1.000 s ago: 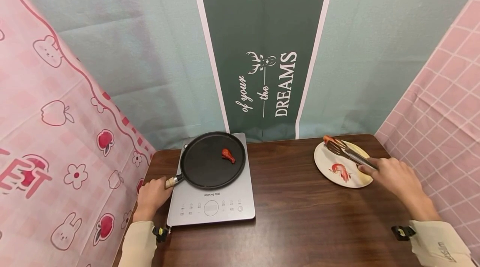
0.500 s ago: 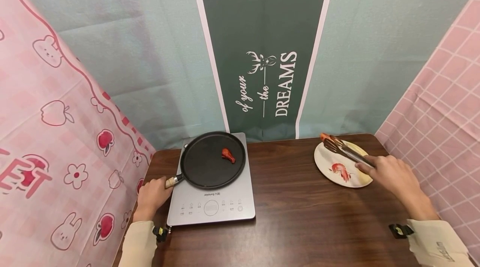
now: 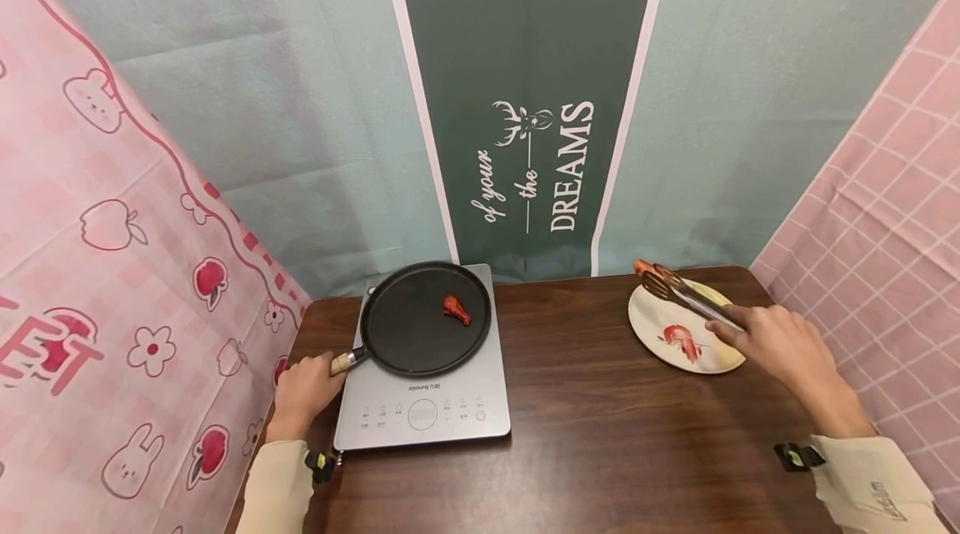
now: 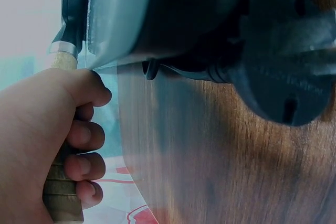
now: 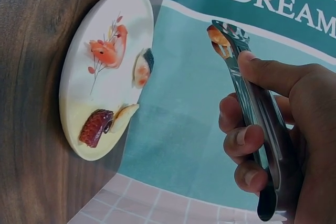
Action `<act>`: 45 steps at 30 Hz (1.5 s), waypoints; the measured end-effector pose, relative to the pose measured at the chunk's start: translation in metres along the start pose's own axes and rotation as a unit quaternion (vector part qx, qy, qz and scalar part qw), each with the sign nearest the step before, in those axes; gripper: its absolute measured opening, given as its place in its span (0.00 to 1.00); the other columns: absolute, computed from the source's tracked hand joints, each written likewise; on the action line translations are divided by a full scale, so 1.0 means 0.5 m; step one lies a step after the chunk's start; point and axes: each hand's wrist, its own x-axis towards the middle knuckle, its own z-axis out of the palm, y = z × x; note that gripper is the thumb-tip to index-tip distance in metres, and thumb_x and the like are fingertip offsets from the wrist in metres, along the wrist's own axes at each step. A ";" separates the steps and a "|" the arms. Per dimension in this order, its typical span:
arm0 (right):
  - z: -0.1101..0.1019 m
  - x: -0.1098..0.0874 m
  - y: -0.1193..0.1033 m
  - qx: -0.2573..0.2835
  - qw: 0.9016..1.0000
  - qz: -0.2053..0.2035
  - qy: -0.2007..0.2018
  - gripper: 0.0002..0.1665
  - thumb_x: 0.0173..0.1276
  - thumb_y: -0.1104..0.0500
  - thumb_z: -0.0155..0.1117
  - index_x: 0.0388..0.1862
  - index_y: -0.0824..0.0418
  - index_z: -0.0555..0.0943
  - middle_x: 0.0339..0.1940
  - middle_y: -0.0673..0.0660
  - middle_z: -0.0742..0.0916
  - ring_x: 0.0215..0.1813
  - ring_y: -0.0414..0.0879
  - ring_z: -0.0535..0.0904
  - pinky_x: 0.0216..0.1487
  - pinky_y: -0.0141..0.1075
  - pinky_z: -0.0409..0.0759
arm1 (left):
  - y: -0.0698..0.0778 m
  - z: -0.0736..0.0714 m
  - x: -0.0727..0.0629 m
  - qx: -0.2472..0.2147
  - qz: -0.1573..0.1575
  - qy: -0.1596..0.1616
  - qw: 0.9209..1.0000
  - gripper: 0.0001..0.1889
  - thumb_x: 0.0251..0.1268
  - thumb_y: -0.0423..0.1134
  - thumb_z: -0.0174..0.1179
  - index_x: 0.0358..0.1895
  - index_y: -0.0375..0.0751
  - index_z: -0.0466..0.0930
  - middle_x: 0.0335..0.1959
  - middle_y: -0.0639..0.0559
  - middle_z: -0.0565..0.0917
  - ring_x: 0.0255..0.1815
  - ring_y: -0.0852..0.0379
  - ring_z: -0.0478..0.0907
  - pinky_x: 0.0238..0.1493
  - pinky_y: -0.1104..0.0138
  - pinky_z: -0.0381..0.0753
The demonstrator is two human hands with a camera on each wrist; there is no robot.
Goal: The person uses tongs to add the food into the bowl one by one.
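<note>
My left hand (image 3: 306,391) grips the wooden handle (image 4: 64,192) of a flat black frying pan (image 3: 412,342). A red chicken drumstick (image 3: 454,310) lies in the pan, right of its middle. With my right hand (image 3: 783,346) I hold metal tongs (image 3: 701,301), thumb on one side and fingers curled round the other. Between the tongs' tips is an orange-brown food piece (image 5: 218,36), held above the far left rim of a white plate (image 3: 647,330). In the right wrist view the plate bears a dark red piece (image 5: 96,128) and some paler pieces (image 5: 142,69).
The pan stands on a silver induction cooker (image 3: 480,401), left on the wooden table (image 3: 585,434). A red shrimp figure (image 3: 681,342), seemingly printed, shows on the plate. Fabric hangings (image 3: 337,142) enclose the table's back and sides. A dark plug-shaped object (image 4: 286,56) appears in the left wrist view.
My right hand, the tongs and the food piece have moved slightly left and up, toward the plate's far left edge. The left hand and pan stay put.
</note>
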 end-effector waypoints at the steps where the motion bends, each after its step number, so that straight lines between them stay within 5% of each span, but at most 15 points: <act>1: 0.000 0.001 -0.001 0.000 1.000 -0.001 0.000 0.29 0.74 0.41 0.69 0.59 0.62 0.87 0.39 0.77 0.88 0.31 0.76 0.83 0.25 0.63 0.72 | 0.000 0.000 0.000 0.000 0.001 0.001 1.000 0.14 0.66 0.44 0.68 0.33 0.36 0.78 0.26 0.35 0.85 0.25 0.32 0.83 0.25 0.42 0.75; 12: -0.003 0.004 -0.018 -0.005 0.999 -0.019 0.034 0.20 0.70 0.43 0.74 0.49 0.57 0.89 0.27 0.69 0.87 0.23 0.67 0.79 0.22 0.59 0.69 | 0.001 0.000 -0.001 0.001 0.001 0.002 1.000 0.14 0.65 0.44 0.68 0.32 0.37 0.78 0.26 0.35 0.84 0.24 0.33 0.82 0.25 0.42 0.75; 25: -0.012 0.014 -0.041 -0.007 0.999 -0.027 0.036 0.17 0.70 0.44 0.73 0.44 0.56 0.88 0.26 0.68 0.86 0.24 0.68 0.80 0.23 0.61 0.71 | 0.000 0.000 0.000 0.001 -0.004 -0.002 1.000 0.14 0.66 0.44 0.68 0.31 0.37 0.77 0.26 0.35 0.85 0.25 0.32 0.83 0.25 0.42 0.76; 45: -0.010 0.015 -0.069 0.000 0.999 -0.027 0.044 0.22 0.70 0.44 0.74 0.53 0.58 0.88 0.28 0.72 0.87 0.25 0.69 0.82 0.26 0.65 0.73 | 0.001 0.000 0.000 -0.003 -0.007 -0.004 1.000 0.13 0.66 0.44 0.68 0.33 0.37 0.79 0.27 0.36 0.85 0.24 0.34 0.83 0.25 0.43 0.75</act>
